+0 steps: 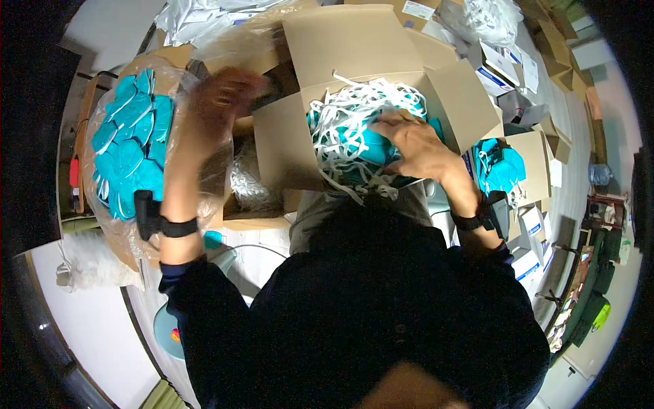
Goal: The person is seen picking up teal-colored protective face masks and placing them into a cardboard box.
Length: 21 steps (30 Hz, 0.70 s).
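Observation:
In front of me stands an open cardboard box [283, 146], holding teal face masks [371, 146] under a tangle of white elastic straps [340, 126]. My right hand [417, 146] reaches into it from the right, thumb and fingers spread over the teal masks; no firm grip shows. To the left, a large clear plastic bag [102, 235] lies open around a pile of teal masks [129, 146]. My left hand [228, 95] is raised between this pile and the box, smeared by motion, so its fingers cannot be made out.
Another carton with teal masks [503, 167] stands at the right, among several small white boxes [497, 68]. Clear plastic wrapping [490, 20] lies at the back. Under the box's left flap sits a lower carton [255, 221] with white strap-like material. A round light-blue container [167, 330] is at lower left.

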Each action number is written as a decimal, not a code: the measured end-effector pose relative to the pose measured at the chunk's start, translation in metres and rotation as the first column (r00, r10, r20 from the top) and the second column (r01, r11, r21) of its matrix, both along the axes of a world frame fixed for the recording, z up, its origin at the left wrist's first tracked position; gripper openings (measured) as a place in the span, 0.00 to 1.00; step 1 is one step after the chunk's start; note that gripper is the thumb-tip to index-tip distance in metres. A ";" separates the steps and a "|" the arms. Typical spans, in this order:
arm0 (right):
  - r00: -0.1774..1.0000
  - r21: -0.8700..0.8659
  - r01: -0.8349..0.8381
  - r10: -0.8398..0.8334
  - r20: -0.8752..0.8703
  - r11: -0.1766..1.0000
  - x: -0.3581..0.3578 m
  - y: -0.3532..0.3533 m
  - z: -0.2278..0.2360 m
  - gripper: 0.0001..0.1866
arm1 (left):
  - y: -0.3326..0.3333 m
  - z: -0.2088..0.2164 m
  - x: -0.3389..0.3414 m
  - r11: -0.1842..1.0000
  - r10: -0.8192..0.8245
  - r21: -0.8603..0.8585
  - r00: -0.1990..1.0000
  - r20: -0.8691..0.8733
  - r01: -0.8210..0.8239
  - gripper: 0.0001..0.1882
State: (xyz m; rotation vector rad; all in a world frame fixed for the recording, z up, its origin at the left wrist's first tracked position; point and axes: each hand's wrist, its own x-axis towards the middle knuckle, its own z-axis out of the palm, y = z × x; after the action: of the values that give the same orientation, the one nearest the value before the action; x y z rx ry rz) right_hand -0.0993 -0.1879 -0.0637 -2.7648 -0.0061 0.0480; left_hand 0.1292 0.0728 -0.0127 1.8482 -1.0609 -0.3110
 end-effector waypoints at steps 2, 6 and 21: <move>0.999 -0.028 -0.021 0.022 0.044 0.999 -0.002 -0.005 -0.001 0.22 | -0.037 -0.008 -0.035 0.948 -0.309 0.124 0.940 0.146 0.292 0.12; 0.998 0.111 0.004 0.003 -0.068 0.994 -0.004 -0.021 -0.006 0.13 | -0.084 -0.036 -0.077 0.879 -0.477 0.079 0.864 0.164 0.470 0.17; 0.868 0.848 0.174 -0.485 0.109 0.501 -0.005 -0.040 0.031 0.10 | -0.121 -0.006 -0.093 0.985 0.005 -0.154 0.912 -0.411 -0.075 0.13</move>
State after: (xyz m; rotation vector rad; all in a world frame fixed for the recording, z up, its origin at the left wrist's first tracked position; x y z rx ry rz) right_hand -0.1040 -0.2281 -0.0329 -1.7326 0.3434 -0.4347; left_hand 0.0366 -0.0480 -0.0182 1.5615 -0.7325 -0.5425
